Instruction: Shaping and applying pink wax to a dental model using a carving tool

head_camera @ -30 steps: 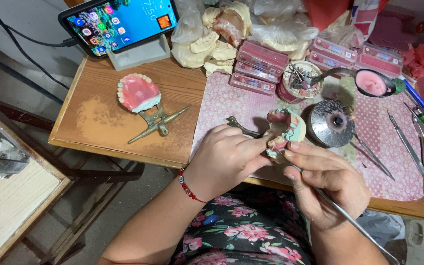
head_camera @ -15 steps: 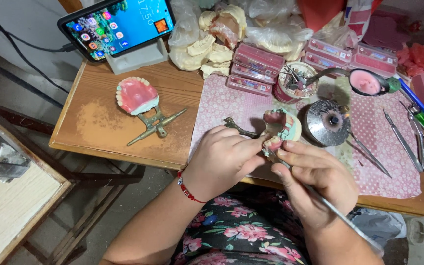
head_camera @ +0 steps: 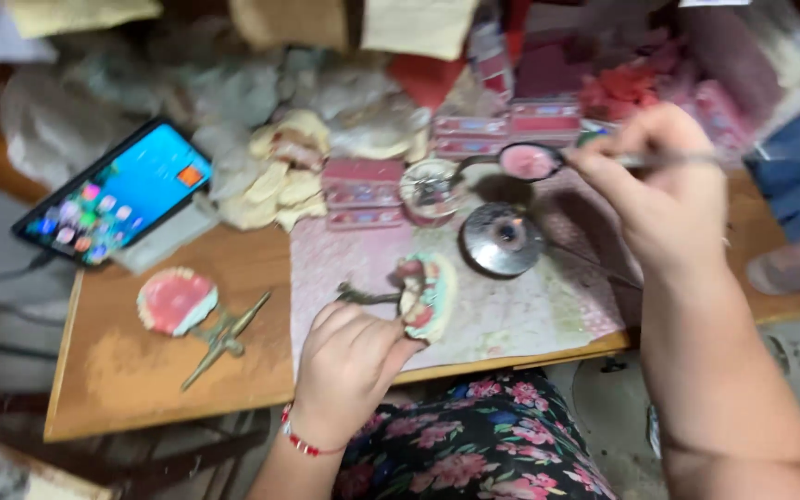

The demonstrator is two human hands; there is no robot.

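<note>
Denture model [head_camera: 425, 296], pink and teal, gripped in left hand [head_camera: 349, 361] above bench [head_camera: 141, 370] edge; likely rigid, brittle, best held by its base. Right hand [head_camera: 668, 185] pinches thin metal tool [head_camera: 659, 160].

Matt wood table [head_camera: 141, 370], shiny metal burner [head_camera: 500, 239], glossy phone [head_camera: 113, 194].

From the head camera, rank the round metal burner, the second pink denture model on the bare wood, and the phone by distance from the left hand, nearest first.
1. Round metal burner, up and right of the left hand, on the patterned mat.
2. Second pink denture model, to the left on the bare wood; close to the burner's distance, slightly farther.
3. Phone, propped at the far left, clearly farthest.
</note>
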